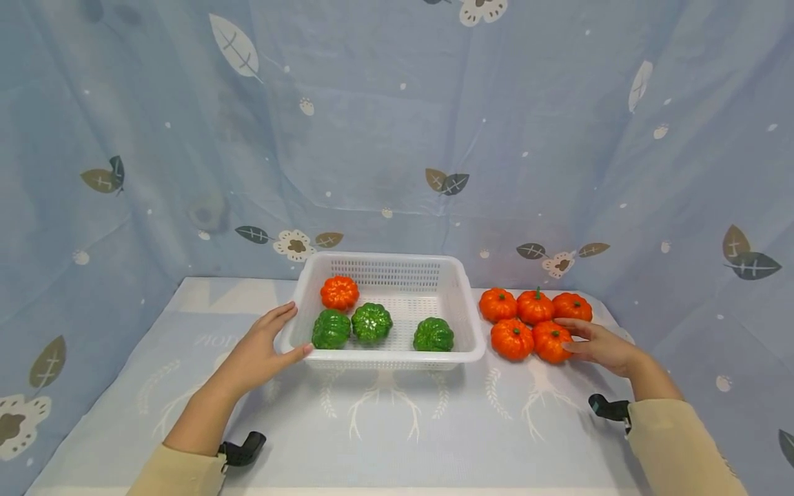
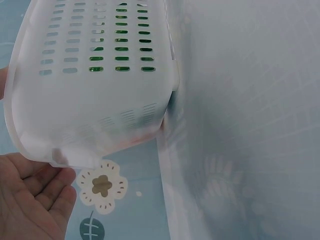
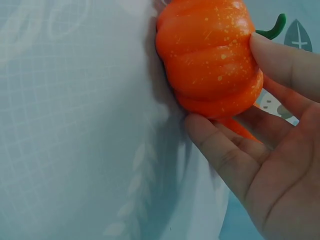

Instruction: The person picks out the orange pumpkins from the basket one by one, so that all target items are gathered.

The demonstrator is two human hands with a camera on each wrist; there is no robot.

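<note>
A white plastic basket [image 1: 384, 356] with slotted walls sits mid-table. At its left end is my left hand [image 1: 257, 351], fingers extended along the side and thumb at the front corner. In the left wrist view those fingertips touch the basket's end wall [image 2: 75, 110] just below the rim. My right hand [image 1: 604, 348] grips the front right orange pumpkin [image 1: 551, 342] of a cluster on the table. Seen from the right wrist, thumb and fingers lie on opposite sides of this ribbed pumpkin [image 3: 212, 55], beside its green stem [image 3: 275, 29].
Inside the basket are one orange pumpkin [image 1: 339, 293] and three green ones, among them a green pumpkin [image 1: 433, 335] at the right. Several other orange pumpkins [image 1: 512, 339] stand close together right of the basket. A patterned blue curtain [image 1: 384, 124] hangs behind the table [image 1: 372, 441].
</note>
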